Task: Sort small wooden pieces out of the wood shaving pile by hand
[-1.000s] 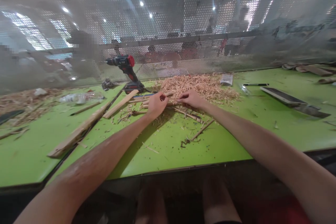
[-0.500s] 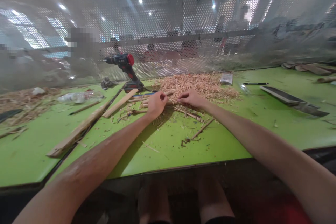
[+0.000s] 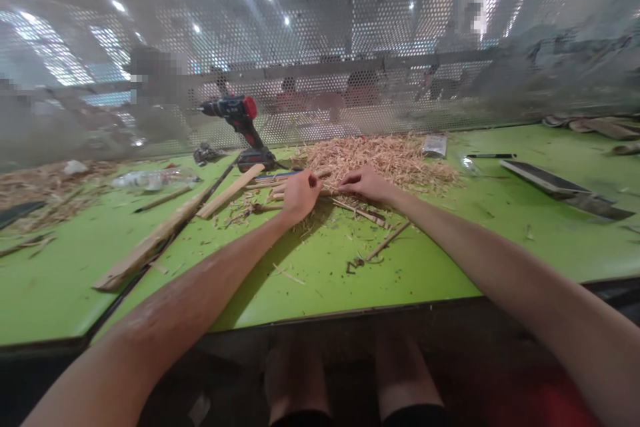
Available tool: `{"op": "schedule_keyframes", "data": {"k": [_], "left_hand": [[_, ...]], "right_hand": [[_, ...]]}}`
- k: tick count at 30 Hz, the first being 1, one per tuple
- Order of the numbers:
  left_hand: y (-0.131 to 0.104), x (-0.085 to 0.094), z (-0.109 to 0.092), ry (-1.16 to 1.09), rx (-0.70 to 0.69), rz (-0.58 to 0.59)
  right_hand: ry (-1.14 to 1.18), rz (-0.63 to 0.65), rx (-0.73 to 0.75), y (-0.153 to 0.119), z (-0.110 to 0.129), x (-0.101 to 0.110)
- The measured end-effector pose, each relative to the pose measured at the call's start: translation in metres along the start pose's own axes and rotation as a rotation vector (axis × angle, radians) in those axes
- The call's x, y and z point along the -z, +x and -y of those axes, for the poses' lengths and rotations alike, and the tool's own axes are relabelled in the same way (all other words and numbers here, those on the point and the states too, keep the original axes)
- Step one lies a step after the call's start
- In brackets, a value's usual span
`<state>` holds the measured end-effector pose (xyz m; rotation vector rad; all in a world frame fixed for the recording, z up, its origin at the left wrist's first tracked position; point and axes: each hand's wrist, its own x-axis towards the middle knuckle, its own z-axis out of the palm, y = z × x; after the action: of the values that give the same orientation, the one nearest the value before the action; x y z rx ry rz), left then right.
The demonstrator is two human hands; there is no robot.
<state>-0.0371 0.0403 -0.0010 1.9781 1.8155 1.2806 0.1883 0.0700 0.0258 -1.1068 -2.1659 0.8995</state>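
Note:
My left hand (image 3: 301, 193) is closed over the worktop, thumb and forefinger curled into a ring. A short length of thin wooden stick (image 3: 328, 193) shows just right of it and seems to come from its grip. Facing it, my right hand (image 3: 367, 185) pinches with its fingertips close to the stick's other end; what lies between them is too small to make out. Several more thin sticks (image 3: 277, 191) lie behind and left of my left hand. Below the hands rests a split stick (image 3: 361, 212), and nearer me a thin rod (image 3: 387, 242).
Behind the hands spreads a heap of wood shavings (image 3: 380, 157). A cordless drill (image 3: 245, 130) stands at the back left, near a flat wood strip (image 3: 233, 191) and a long wood piece (image 3: 150, 240). On the right lie a pen (image 3: 491, 156) and a flat dark-faced block (image 3: 547, 179).
The hands keep almost the same pose and place beside the stick. The whole view has shifted very slightly; nothing on the table has visibly been moved.

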Motion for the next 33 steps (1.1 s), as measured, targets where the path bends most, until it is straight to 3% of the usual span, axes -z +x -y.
{"op": "schedule_keyframes", "data": {"k": [17, 33], "left_hand": [[-0.0019, 0.0014, 0.0022, 0.034, -0.120, 0.021], [-0.0014, 0.0009, 0.0030, 0.094, -0.101, 0.014]], "right_hand": [[0.001, 0.051, -0.021, 0.0001, 0.0010, 0.0010], [0.038, 0.087, -0.042, -0.0035, 0.0063, 0.0026]]}}
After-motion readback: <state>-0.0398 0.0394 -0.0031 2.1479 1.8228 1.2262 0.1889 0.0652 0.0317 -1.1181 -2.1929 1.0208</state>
